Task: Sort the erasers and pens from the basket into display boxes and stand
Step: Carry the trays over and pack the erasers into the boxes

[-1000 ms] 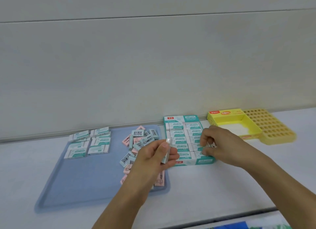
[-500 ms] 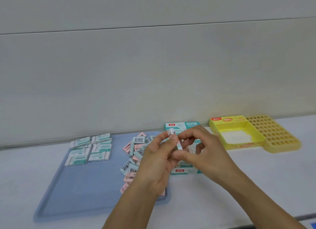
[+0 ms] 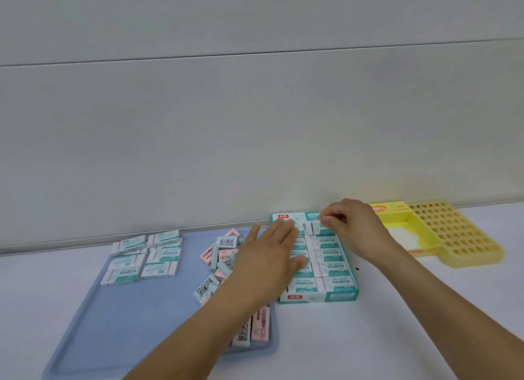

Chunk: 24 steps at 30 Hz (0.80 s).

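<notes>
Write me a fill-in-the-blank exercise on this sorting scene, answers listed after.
1. The right hand pinches an eraser at the teal box's ____ end.
2. The left hand lies ____ over the box.
3. The loose erasers lie on a ____ tray.

Answers: far; flat; blue

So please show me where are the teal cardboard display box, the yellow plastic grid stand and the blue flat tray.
teal cardboard display box (image 3: 319,297), head view, front wall.
yellow plastic grid stand (image 3: 465,238), head view, holed top.
blue flat tray (image 3: 119,317), head view, bare floor.
</notes>
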{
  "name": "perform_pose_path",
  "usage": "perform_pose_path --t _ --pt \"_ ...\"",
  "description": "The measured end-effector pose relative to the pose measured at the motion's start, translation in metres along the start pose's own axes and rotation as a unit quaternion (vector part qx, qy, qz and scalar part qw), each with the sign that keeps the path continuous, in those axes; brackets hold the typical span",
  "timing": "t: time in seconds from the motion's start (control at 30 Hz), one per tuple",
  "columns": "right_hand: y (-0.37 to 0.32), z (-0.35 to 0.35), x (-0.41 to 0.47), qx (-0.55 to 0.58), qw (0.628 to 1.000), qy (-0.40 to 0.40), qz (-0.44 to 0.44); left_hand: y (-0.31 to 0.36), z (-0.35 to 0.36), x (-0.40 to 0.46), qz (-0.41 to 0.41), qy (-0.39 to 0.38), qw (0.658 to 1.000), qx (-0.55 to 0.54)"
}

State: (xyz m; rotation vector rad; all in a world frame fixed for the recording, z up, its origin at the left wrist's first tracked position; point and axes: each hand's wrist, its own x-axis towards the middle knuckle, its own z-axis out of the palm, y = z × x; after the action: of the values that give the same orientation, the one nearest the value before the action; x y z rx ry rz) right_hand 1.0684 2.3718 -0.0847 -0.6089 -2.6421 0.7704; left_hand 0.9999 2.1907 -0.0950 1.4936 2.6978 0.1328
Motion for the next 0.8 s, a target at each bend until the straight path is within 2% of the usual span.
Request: perform_pose_path --t 0.17,0.27,0.4,0.53,0.6,0.7,0.8 --pt "0.002 0.010 0.004 -0.017 0.999 0.033 0.003 -0.003 0.007 -0.001 -0.004 -0.008 1.000 -0.009" --pt "0.006 0.012 0.001 -0.026 0.999 0.019 -0.026 -0.004 0.011 0.000 -0.011 -0.001 1.000 -0.022" --pt "0.010 0.012 -0.009 -0.106 0.991 0.005 -0.080 -0.003 0.013 0.000 -0.012 -0.002 1.000 -0.020" --pt "0.001 0.006 -0.011 -0.237 0.967 -0.013 -0.095 -0.002 0.006 0.001 -0.011 -0.006 1.000 -0.011" --pt "-0.010 0.011 -0.013 -0.246 0.963 0.000 -0.106 -0.007 -0.003 -0.006 -0.009 0.030 0.998 -0.057" --pt "-0.043 0.028 -0.017 -0.126 0.977 0.035 -0.170 -0.034 -0.016 -0.034 -0.044 0.147 0.973 -0.173" --pt "-0.094 0.052 -0.012 -0.070 0.968 -0.034 -0.238 -0.091 -0.016 -0.075 -0.127 0.206 0.950 -0.195"
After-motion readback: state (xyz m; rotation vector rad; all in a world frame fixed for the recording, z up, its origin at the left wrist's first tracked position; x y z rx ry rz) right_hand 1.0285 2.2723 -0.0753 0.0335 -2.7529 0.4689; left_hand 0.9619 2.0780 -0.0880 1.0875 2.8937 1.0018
